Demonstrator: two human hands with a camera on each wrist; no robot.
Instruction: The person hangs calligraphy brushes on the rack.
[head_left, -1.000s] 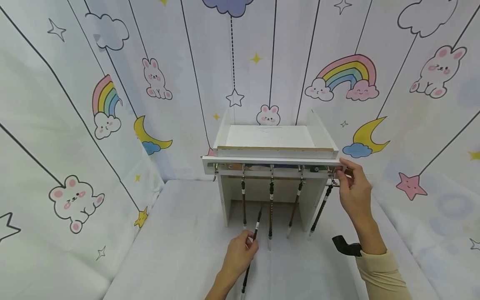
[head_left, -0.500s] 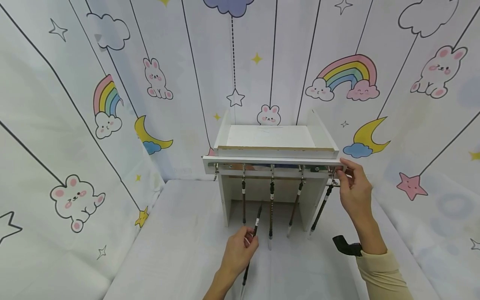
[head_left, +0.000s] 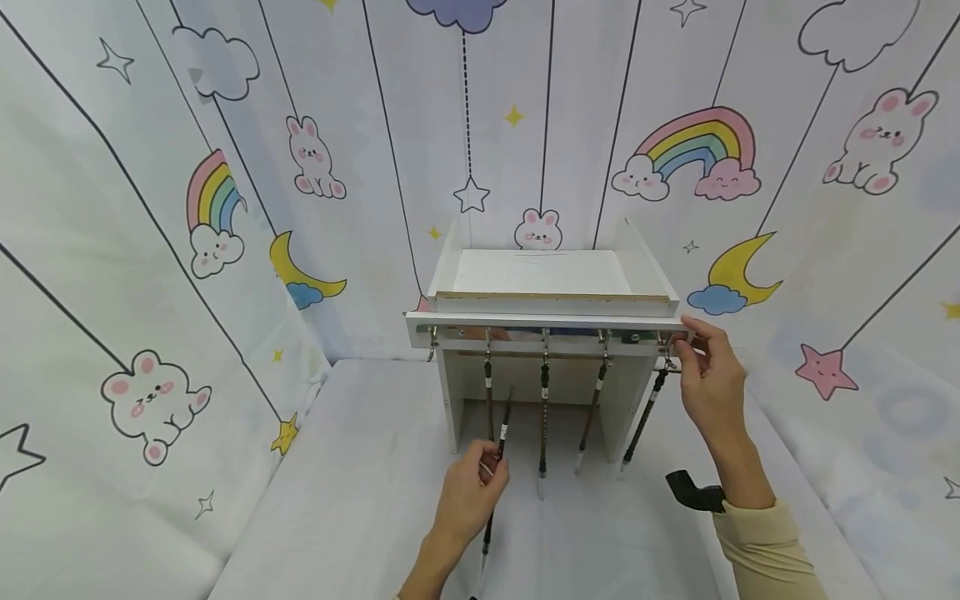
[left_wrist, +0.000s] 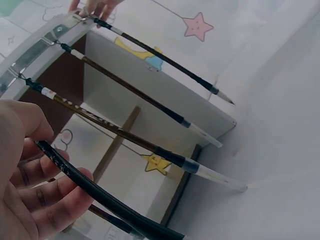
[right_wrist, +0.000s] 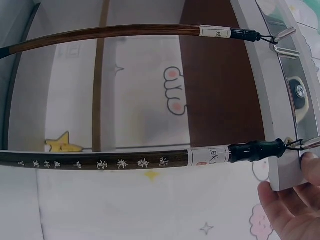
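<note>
My left hand (head_left: 468,492) pinches a dark calligraphy brush (head_left: 487,537) in front of the rack, its looped top end pointing up and its bristles down. In the left wrist view the thumb and fingers close around the black shaft of this brush (left_wrist: 115,202). My right hand (head_left: 708,371) grips the right end of the white hook rail (head_left: 547,320), thumb in front. Several calligraphy brushes hang from its hooks, among them a patterned one (head_left: 543,417) in the middle and a dark one with white characters (right_wrist: 125,160) beside my right hand. A metal hook (head_left: 432,343) shows at the rail's left end.
The rail fronts a white shelf unit (head_left: 448,400) with a tray-like top (head_left: 540,271). Under it lies a white cloth-covered table (head_left: 360,483). A curtain (head_left: 397,83) printed with rabbits, rainbows and stars stands behind and at both sides. A black strap piece (head_left: 693,493) sits at the right wrist.
My left hand has shifted slightly left and up with the brush, bringing its top end closer to the leftmost hanging brush. The right hand stays on the rail end.
</note>
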